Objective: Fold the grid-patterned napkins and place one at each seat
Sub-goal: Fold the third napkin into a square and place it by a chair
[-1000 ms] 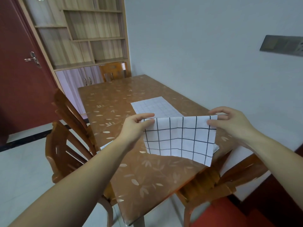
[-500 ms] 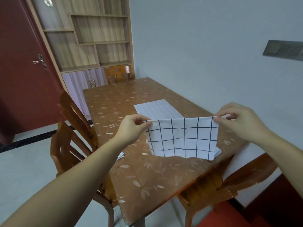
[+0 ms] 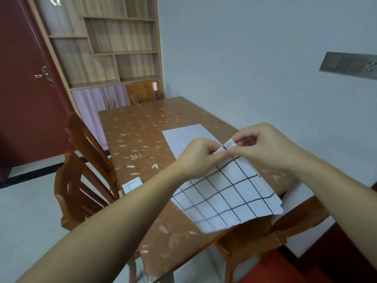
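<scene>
Pinched the grid-patterned napkin [image 3: 228,193] by its joined top corners with left hand [image 3: 199,158] and right hand [image 3: 265,148], above the near end of the table [image 3: 142,127].

Napkin [image 3: 228,193] — white, black grid

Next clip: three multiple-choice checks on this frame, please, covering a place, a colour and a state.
1. Where is the small folded napkin? A on the table, at its left edge; B on a chair seat; C on the shelves.
2. What colour are the held napkin's grid lines? A red; B black; C green.
3. How is the held napkin supported? A lying flat, untouched; B draped over a chair; C pinched by both hands.
Answers: 1 A, it lies at that edge; 2 B, black lines on white; 3 C, left hand and right hand pinch its top together.
</scene>
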